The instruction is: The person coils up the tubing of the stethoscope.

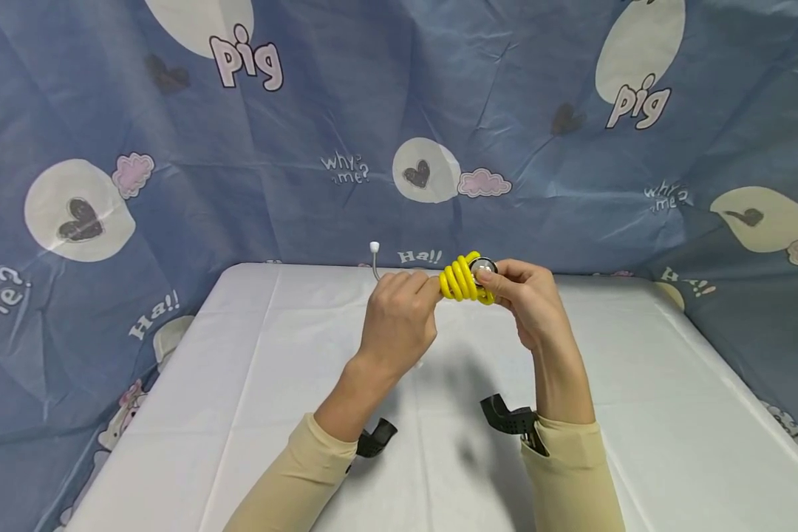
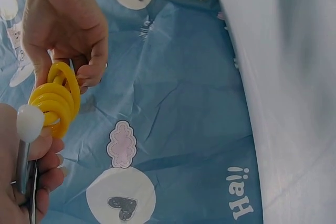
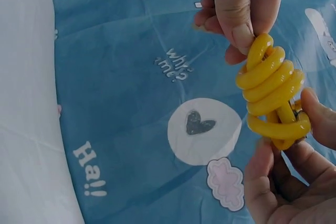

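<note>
A stethoscope is held up above the far part of the table, its yellow tubing [image 1: 459, 282] wound into a tight coil of several turns. My left hand [image 1: 399, 319] grips the metal ear tubes [image 2: 24, 169] and pinches the coil's left end. One white ear tip [image 1: 374, 247] sticks up beyond that fist. At the coil's other end, my right hand [image 1: 533, 299] holds the round silver chest piece [image 1: 484, 263], with the thumb over its face. The right wrist view shows the loops [image 3: 270, 85] stretched between both hands. The rest of the ear tubes is hidden in my left hand.
Under my hands lies a table with a white cover [image 1: 319, 325]. A blue printed cloth [image 1: 346, 96] hangs behind it and along its sides. Each wrist carries a black camera mount, the right one [image 1: 510, 417] jutting inward over the table.
</note>
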Available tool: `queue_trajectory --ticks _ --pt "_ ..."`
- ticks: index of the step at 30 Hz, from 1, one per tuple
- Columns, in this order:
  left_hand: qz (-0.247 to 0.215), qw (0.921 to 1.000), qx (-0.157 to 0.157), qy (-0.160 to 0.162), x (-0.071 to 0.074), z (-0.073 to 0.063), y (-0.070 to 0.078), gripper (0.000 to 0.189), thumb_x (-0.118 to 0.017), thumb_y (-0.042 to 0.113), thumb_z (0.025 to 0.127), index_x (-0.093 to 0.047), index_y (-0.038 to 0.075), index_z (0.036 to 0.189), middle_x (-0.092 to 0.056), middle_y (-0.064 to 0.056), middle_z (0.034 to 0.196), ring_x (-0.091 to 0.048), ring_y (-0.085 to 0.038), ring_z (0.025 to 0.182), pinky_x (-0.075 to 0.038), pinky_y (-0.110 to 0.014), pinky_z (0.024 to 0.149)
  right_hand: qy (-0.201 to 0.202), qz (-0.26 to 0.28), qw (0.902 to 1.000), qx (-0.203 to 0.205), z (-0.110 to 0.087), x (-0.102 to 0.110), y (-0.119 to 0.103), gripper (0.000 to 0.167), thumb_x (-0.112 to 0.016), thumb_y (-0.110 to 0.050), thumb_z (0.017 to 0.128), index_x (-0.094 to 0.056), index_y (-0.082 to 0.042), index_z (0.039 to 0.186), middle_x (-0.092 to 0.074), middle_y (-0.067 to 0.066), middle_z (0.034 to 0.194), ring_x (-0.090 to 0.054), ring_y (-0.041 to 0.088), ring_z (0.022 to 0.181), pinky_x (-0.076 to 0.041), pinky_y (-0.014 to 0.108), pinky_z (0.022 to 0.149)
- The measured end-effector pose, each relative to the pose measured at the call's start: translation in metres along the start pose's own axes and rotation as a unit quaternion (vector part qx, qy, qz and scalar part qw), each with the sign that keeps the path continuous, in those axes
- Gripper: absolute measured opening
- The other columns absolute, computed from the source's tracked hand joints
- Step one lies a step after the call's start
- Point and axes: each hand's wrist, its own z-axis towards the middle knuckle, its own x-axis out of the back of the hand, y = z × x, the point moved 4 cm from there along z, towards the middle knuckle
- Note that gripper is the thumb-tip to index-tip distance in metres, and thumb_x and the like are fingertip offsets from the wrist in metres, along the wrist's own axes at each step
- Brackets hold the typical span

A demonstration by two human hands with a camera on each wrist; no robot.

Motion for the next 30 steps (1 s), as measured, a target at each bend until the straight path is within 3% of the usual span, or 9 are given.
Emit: queue_trajectory --ticks 5,10,18,24,30 --pt "0.001 0.9999 -0.001 -0.013 -0.0016 0.0002 -0.0007 0.006 -0.067 0.008 0.088 -0.073 0.01 0.087 -0.065 0.0 0.076 -0.058 -0.017 0.068 -0.043 -0.03 0.066 -0.005 -0.018 0.9998 0.001 -0.0007 0.0011 -0.0017 0.015 -0.072 -0.014 0.091 -0.068 -0.01 0.077 -0.065 -0.005 0.079 -0.06 0.013 0.078 -0.056 0.025 0.075" --pt "0.007 0.9999 -0.005 -0.006 -0.0017 -0.0003 -0.0013 0.012 -0.066 0.001 0.086 -0.072 0.011 0.086 -0.064 0.001 0.075 -0.058 -0.018 0.068 -0.045 -0.031 0.068 -0.007 -0.005 0.9999 -0.008 -0.0013 -0.0005 -0.0025 0.015 -0.072 -0.011 0.09 -0.066 -0.007 0.078 -0.065 -0.001 0.082 -0.066 0.013 0.08 -0.06 0.025 0.074" --pt "0.023 0.9992 -0.032 -0.004 0.0001 0.0011 -0.0024 0.022 -0.061 -0.007 0.08 -0.072 0.011 0.085 -0.064 0.001 0.075 -0.056 -0.017 0.066 -0.048 -0.031 0.072 -0.009 -0.01 0.9996 -0.026 -0.0011 -0.0032 -0.0027 0.022 -0.071 -0.01 0.091 -0.059 0.006 0.102 -0.059 0.007 0.092 -0.067 0.014 0.081 -0.061 0.03 0.072" --pt "0.019 0.9991 -0.036 -0.005 -0.0012 0.0004 -0.0033 0.022 -0.061 -0.007 0.081 -0.073 0.01 0.087 -0.064 0.001 0.075 -0.056 -0.017 0.067 -0.048 -0.031 0.073 -0.009 0.0 0.9999 -0.011 -0.0002 -0.004 -0.0011 0.018 -0.068 -0.005 0.092 -0.059 0.006 0.103 -0.057 0.007 0.088 -0.067 0.014 0.078 -0.061 0.034 0.07" --pt "0.02 0.999 -0.039 -0.004 0.0001 0.0007 -0.0032 0.023 -0.06 -0.008 0.08 -0.073 0.01 0.087 -0.063 0.001 0.075 -0.056 -0.017 0.066 -0.047 -0.031 0.071 -0.026 0.009 0.9996 -0.006 0.0019 -0.0029 0.0021 0.015 -0.067 -0.004 0.093 -0.058 0.003 0.102 -0.055 0.006 0.089 -0.067 0.014 0.076 -0.061 0.029 0.065"
